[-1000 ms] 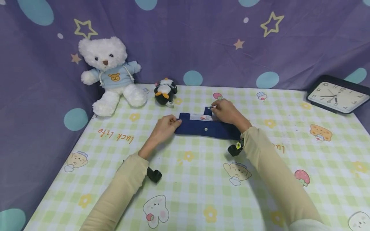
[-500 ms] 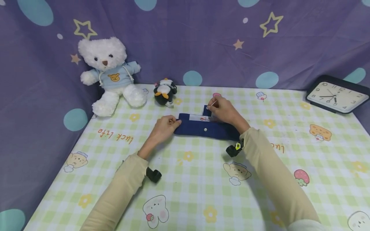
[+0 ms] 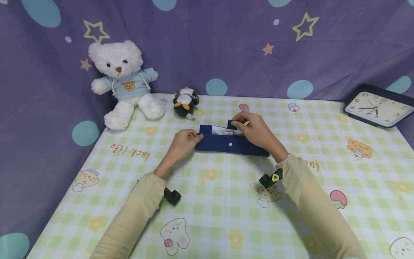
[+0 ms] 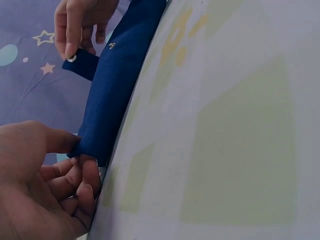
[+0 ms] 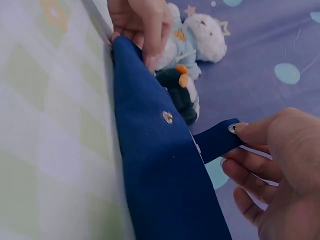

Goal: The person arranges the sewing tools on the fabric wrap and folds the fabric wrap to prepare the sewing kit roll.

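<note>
A long navy blue cloth pouch (image 3: 215,143) lies across the table, with a round metal snap (image 5: 167,117) on its front. My left hand (image 3: 184,142) pinches the pouch's left end between thumb and fingers. At its back edge, my right hand (image 3: 257,131) pinches a short blue strap (image 5: 219,140) that stands up from the pouch. Beside the right thumb tip shows the strap's own metal snap (image 5: 233,128). Through the pouch's opening a whitish insert (image 3: 219,130) with a small reddish mark is visible; the right hand covers the opening's right part.
Behind the pouch sits a small penguin plush (image 3: 185,103), and left of it a white teddy bear (image 3: 124,79) in a blue top. A black-framed clock (image 3: 376,108) stands at the back right. A purple curtain (image 3: 194,43) hangs behind the checked tablecloth (image 3: 207,216).
My right wrist has shifted a little right and toward me, while its fingertips stay at the strap. A thin pale sliver earlier at those fingertips no longer shows. My left hand keeps its place.
</note>
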Tool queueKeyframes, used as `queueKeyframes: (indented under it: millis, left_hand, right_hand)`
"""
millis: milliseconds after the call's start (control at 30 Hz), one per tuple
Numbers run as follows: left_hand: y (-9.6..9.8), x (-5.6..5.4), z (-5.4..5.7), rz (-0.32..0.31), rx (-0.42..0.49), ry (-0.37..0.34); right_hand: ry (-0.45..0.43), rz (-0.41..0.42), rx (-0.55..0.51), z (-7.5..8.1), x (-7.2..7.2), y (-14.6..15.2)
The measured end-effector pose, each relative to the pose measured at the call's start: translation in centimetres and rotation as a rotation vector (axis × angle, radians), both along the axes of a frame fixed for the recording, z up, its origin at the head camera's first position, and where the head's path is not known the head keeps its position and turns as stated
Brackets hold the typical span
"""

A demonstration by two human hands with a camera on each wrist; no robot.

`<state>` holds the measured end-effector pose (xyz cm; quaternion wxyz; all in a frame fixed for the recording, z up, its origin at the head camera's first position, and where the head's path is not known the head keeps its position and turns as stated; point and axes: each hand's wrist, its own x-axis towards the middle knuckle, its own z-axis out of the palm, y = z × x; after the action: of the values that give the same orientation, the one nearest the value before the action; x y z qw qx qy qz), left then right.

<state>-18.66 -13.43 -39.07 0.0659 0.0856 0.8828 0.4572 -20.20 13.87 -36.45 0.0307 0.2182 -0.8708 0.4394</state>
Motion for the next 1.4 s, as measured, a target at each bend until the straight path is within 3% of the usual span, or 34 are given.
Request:
queueKeyframes:
  millis: [133,333,567,700,967,1400]
  left_hand:
    - [0.0,0.0,0.1,0.007,0.010,-0.003]
    - [0.1,0.0,0.1,0.017,0.020,0.002]
    - [0.0,0.0,0.0,0.022,0.027,0.001]
    - [0.0,0.0,0.0,0.022,0.030,0.002]
    - [0.0,0.0,0.0,0.023,0.024,-0.005]
    - [0.0,-0.2,0.1,0.023,0.004,-0.020]
  right_hand:
    - [0.055,0.028,-0.006,-0.3,1.3,0.1]
    - [0.227,0.111,0.006,-1.5,2.7,0.4]
    - [0.449,0.168,0.057,-2.7,3.2,0.2]
    - [0.531,0.191,0.082,-3.3,3.4,0.2]
    - [0.578,0.230,0.160,-3.5,3.9,0.3]
    - [0.564,0.274,0.341,-3.6,5.0,1.1]
